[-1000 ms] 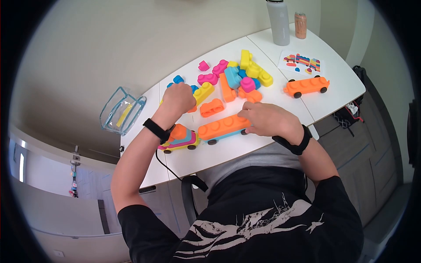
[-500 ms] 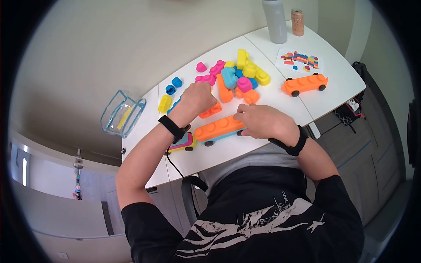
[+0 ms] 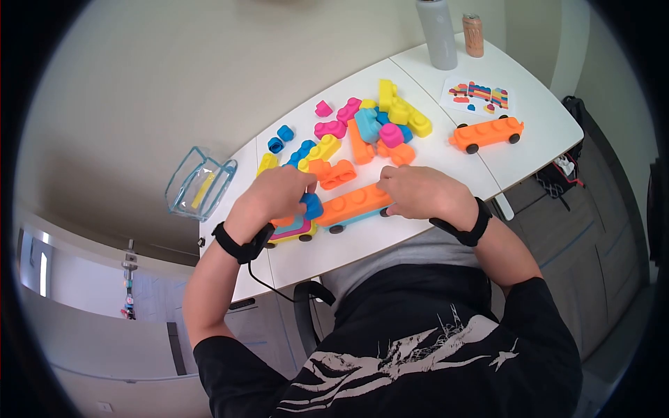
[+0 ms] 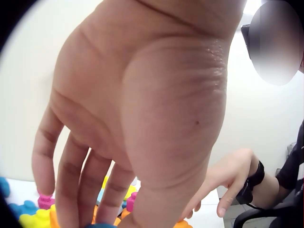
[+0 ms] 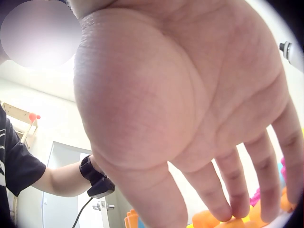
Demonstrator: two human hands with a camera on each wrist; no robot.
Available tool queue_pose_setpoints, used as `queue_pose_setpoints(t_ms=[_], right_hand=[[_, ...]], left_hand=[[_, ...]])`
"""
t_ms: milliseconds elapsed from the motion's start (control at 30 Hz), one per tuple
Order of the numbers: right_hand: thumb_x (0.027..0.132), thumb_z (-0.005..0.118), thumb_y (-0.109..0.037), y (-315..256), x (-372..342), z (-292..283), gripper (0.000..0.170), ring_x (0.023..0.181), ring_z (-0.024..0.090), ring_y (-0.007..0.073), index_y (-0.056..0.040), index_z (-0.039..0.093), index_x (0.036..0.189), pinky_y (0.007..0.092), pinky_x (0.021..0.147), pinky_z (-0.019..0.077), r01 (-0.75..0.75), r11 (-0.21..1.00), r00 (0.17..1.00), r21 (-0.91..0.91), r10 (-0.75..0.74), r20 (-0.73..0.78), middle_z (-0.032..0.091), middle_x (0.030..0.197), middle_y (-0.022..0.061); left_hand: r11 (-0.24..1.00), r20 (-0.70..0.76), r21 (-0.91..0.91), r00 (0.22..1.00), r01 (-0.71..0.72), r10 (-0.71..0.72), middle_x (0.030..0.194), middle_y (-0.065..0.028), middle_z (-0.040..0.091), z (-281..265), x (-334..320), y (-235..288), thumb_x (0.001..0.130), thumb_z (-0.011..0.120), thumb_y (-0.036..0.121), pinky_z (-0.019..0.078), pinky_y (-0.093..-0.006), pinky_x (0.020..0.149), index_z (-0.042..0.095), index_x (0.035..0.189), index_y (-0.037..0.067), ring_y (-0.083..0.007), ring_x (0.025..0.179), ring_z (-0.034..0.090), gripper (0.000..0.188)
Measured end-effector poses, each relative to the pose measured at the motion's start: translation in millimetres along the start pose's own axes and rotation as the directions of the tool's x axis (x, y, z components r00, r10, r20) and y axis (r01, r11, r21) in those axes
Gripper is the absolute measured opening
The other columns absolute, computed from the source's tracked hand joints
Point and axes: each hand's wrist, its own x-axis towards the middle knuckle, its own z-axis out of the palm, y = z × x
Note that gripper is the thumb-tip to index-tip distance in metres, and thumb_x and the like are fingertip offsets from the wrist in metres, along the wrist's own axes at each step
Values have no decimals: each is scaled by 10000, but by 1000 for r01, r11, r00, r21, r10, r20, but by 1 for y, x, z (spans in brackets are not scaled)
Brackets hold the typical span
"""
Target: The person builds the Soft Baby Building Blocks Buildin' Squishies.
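My left hand (image 3: 277, 194) pinches a blue block (image 3: 311, 205) between thumb and fingers, just above the gap between two toy vehicles. Below that hand, and partly hidden by it, stands a small vehicle (image 3: 300, 228) in yellow, pink and light blue with orange on top. To its right is a long wagon (image 3: 355, 202), orange over light blue, on dark wheels. My right hand (image 3: 426, 193) grips this wagon's right end, fingers on top and thumb at the near side. In the left wrist view only the blue block's top edge (image 4: 100, 226) shows.
Loose blocks lie behind the wagon, including a yellow one (image 3: 418, 124) and an orange one (image 3: 338, 174). An orange wheeled base (image 3: 488, 134) and a picture card (image 3: 479, 96) are at the right. Bottle (image 3: 437, 35) and can (image 3: 473, 36) stand behind; a clear bag (image 3: 198, 184) is far left.
My left hand has come back from over the loose blocks, moving left and nearer my body, and the blue block now shows in its fingers. My right hand has stayed at the wagon's end.
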Motion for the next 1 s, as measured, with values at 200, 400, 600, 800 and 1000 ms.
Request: queue_pose_setpoints(t_ms=[200,400,600,800,1000], right_hand=[[934,794,-271,-3,-1,-3,424,1189,653,319,-16,688,1257,434,992,542,-21,1000,1000,4,21,20,645,1291,106],[940,788,-268,1,1,2,376,1202,653,312,-33,706,1223,438,998,538,-8,1000,1000,14,8,5,647,1307,97],[941,788,-276,3,3,7,353,1189,658,312,-25,708,1177,434,985,544,14,1000,1000,-4,-14,-7,648,1302,101],[936,793,-282,3,0,7,334,1144,669,314,-24,716,1133,434,952,552,35,999,998,-11,-35,-44,650,1267,101],[934,792,-281,2,0,9,326,1120,677,317,-20,717,1115,436,938,553,54,998,997,-28,-56,-62,649,1238,111]], left_hand=[[998,-61,-52,998,18,-21,924,-109,757,13,-10,1,793,826,113,560,-436,778,681,1013,61,-329,890,727,268],[990,-116,-139,993,-36,20,904,-138,750,20,-8,-5,826,785,75,560,-430,775,678,1020,33,-344,882,722,225],[992,-57,-124,998,-27,20,940,-175,749,22,-5,4,813,828,71,570,-458,806,675,1029,47,-368,954,732,266],[995,-50,-100,998,-30,25,937,-160,752,25,-2,1,806,840,78,566,-452,802,684,1039,58,-362,945,732,281],[992,-62,-117,997,-46,39,945,-127,761,25,-2,-1,804,813,72,564,-420,798,682,1019,41,-337,917,729,254]])
